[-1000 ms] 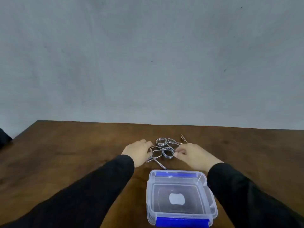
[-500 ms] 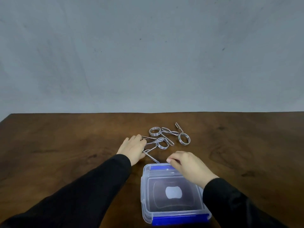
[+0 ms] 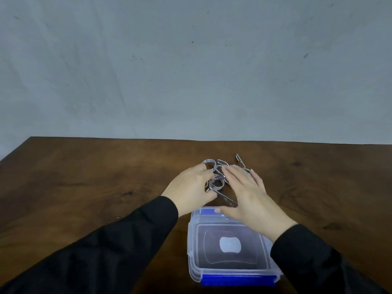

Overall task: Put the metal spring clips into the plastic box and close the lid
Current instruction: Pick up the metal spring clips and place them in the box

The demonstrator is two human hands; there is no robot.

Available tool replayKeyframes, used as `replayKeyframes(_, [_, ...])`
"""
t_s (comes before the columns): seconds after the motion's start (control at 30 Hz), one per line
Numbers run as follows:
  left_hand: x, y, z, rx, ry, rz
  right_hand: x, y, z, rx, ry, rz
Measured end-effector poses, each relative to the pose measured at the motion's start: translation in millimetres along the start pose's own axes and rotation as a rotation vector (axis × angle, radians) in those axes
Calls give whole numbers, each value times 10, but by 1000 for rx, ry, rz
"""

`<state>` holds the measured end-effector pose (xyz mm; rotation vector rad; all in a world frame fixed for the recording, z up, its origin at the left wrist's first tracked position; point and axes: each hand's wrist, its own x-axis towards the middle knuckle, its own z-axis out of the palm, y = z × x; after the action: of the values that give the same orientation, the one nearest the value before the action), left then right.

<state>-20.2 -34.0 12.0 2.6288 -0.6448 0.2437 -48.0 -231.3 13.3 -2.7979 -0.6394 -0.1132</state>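
Observation:
A small heap of metal spring clips (image 3: pixel 209 162) lies on the wooden table (image 3: pixel 95 187), just beyond a clear plastic box (image 3: pixel 212 264). The box's lid is down, with a blue latch at the far edge (image 3: pixel 206 211) and another at the near edge (image 3: pixel 237 281). My left hand (image 3: pixel 188 189) pinches one spring clip (image 3: pixel 218 184), whose long arm points toward the box. My right hand (image 3: pixel 246 194) is spread flat over the right part of the heap, thumb by the far latch. It hides some of the clips; one clip handle (image 3: pixel 239 159) sticks out behind it.
A plain grey wall (image 3: pixel 191 71) rises behind the table's far edge. Both of my arms are in black sleeves (image 3: pixel 118 240), and the right forearm covers the box's right side. Bare wood lies to the left and right of the clips.
My right hand has moved from the box's far edge forward over the clips, fingers spread. My left hand has closed on a clip and shifted slightly to the right.

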Motion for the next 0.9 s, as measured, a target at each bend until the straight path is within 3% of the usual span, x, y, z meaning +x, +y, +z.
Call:
replayKeyframes(0.13, [-206,293,-13,-83,-67,74,-135,-15,-195,-124,-8,-146])
replayKeyframes(0.23, [-343,220,-64,-204,-217,174,-305,-57,-246,-94,-134,-152])
replayKeyframes(0.3, [-404,28,-84,-296,-233,115,-405,-48,-199,-69,-232,-129])
replayKeyframes(0.37, [-420,-214,-36,-324,-137,-20,-462,-50,-110,-40,-310,-101])
replayKeyframes(0.57, [-240,-630,341,28,-124,-192,-453,-71,310,-21,-408,-73])
replayKeyframes(0.73, [36,-621,491,149,-132,-170,-405,-32,463,-58,-416,-82])
replayKeyframes(0.9, [354,-609,573,308,-288,-133,-372,-3,488,-24,-406,-98])
